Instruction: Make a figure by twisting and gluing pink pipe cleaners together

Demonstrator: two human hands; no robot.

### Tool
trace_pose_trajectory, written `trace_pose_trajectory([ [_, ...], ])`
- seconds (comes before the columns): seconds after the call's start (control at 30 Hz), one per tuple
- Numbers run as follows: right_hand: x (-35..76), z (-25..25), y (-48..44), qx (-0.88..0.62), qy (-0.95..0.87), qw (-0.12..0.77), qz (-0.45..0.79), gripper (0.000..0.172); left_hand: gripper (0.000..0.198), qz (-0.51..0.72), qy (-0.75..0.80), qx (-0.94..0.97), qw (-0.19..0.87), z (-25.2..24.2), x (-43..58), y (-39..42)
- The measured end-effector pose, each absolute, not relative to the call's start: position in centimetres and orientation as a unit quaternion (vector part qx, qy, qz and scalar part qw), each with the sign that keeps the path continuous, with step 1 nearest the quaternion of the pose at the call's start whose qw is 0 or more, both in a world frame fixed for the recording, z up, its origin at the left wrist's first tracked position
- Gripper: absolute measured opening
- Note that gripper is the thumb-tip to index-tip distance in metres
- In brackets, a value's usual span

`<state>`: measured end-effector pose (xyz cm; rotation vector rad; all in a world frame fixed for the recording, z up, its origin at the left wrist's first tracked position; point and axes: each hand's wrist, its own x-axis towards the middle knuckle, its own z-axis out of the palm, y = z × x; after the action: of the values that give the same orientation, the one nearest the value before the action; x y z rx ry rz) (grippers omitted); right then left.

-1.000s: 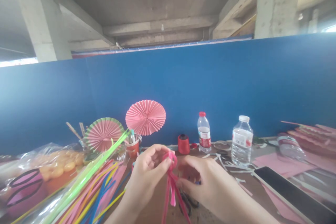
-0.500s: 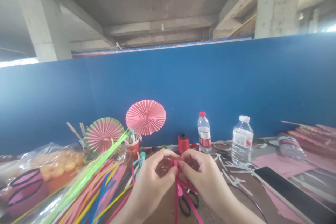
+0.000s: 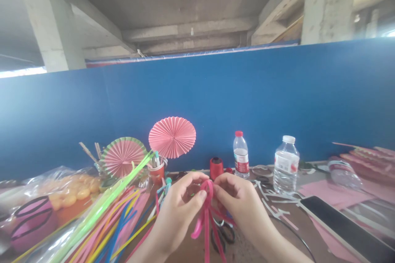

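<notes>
Between my two hands hangs a looped pink pipe cleaner (image 3: 207,209), its several strands dangling below the fingers. My left hand (image 3: 182,207) pinches the loop from the left with thumb and forefinger. My right hand (image 3: 242,205) grips it from the right, its fingertips close to the loop's top. A pair of black-handled scissors (image 3: 227,233) lies on the table under the strands, partly hidden by them. A red spool of thread (image 3: 216,168) stands just beyond the fingertips.
Bundled coloured pipe cleaners (image 3: 117,222) lie at left, near pink pleated paper fans (image 3: 172,137) and a cup of pens (image 3: 156,171). Two water bottles (image 3: 286,168) stand behind my right hand. A phone (image 3: 345,226) rests at right on pink paper. A blue partition (image 3: 216,90) closes off the back.
The pink loop has turned and now stands more clearly between my fingertips. One strand's end has swung out to the left below my left thumb. Both hands have stayed nearly in place.
</notes>
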<state>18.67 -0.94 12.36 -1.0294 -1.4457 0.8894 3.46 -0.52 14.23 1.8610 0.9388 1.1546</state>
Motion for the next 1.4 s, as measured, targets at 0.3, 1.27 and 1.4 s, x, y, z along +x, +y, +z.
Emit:
trace_pose_trajectory([
  [0.3, 19.1, 12.2, -0.3, -0.435, -0.57, 0.562, 0.413, 0.013, 0.032, 0.423, 0.303, 0.678, 0.519, 13.1, 3.1, 1.6],
  [1.27, 23.6, 12.6, 0.3, -0.516, -0.652, 0.556, 0.009, 0.017, 0.021, 0.509, 0.387, 0.769, 0.001, 13.3, 0.9, 1.6],
  [1.4, 25.1, 8.8, 2.3, -0.568, -0.717, 0.404, -0.008, 0.026, 0.023, 0.521, 0.339, 0.782, -0.034, 11.1, 1.4, 0.5],
])
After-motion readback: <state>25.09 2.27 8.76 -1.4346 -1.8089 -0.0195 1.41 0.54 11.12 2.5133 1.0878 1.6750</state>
